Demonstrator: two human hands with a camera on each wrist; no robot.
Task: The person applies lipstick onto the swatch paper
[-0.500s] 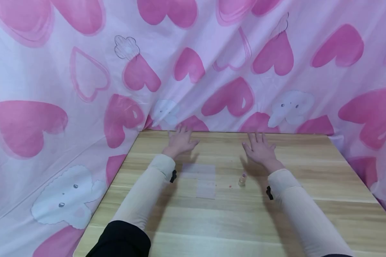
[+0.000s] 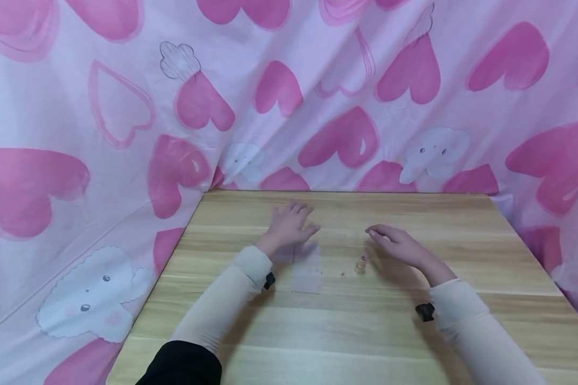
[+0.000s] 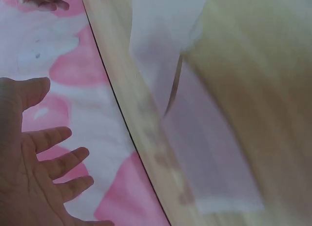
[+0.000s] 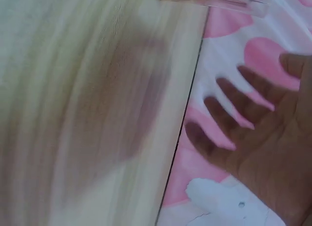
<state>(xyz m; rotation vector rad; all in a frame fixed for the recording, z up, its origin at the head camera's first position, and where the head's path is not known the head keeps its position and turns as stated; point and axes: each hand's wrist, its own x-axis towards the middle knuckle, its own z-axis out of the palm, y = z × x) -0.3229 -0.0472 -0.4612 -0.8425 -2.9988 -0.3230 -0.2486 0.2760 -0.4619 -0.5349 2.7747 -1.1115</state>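
My left hand (image 2: 290, 224), its fingers spread, hovers just beyond the thin, pale, see-through sheets (image 2: 306, 270) on the table. In the left wrist view the sheets (image 3: 209, 138) lie side by side with a narrow gap, and that hand (image 3: 44, 172) holds nothing. My right hand (image 2: 398, 245) is above the table, turned sideways, its palm facing inward. The right wrist view shows this hand (image 4: 258, 128) with loose, slightly bent fingers and nothing in them. Nearest to it stands a small clear bottle (image 2: 360, 266) with a pinkish top.
Tiny reddish bits (image 2: 343, 275) lie on the wooden table (image 2: 356, 331) between the sheets and the bottle. A pink heart-patterned cloth (image 2: 337, 133) hangs behind the table's back edge and along its sides.
Both hands have drawn back from the far edge of the table. The left came right toward the sheets, while the right turned from palm down to sideways. The head view tilted slightly down.
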